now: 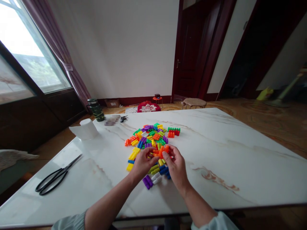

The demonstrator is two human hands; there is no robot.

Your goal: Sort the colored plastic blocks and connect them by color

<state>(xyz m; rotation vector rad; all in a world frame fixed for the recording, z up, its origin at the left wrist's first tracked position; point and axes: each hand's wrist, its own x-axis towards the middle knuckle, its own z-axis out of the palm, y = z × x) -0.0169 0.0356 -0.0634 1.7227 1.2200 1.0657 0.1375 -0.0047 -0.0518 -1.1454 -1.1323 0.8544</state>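
Over the near side of the pile (pixel 151 134), the left hand (pixel 145 159) and the right hand (pixel 176 164) are close together, both with fingers and thumb closed on the orange blocks (pixel 163 151). Beneath and beyond the grip, the pile spreads in green, yellow, purple, blue, orange and white on the table (pixel 240 134), a glossy white top with brown and grey veins. Right of the grip, the top is mostly bare, with a brown swirl in the veining just beside the right forearm. Well to the left lie the scissors (pixel 59 175), black-handled, their tips pointing away from the person. Farther off on that side are the white roll (pixel 88 129) with a loose end, the camouflage flask (pixel 96 110), a pixelated item (pixel 112 120) and a small dark tool (pixel 123 118). Past the far edge, straight ahead of the hands, are a red cushion (pixel 148 107) with a pale flower and a small orange stool (pixel 157 99) before the pale wall (pixel 120 48). Ahead and to the right are a round stool (pixel 194 102) and the dark red door (pixel 192 48); far left, the purple curtain (pixel 55 41) hangs beside the bright window (pixel 33 51).
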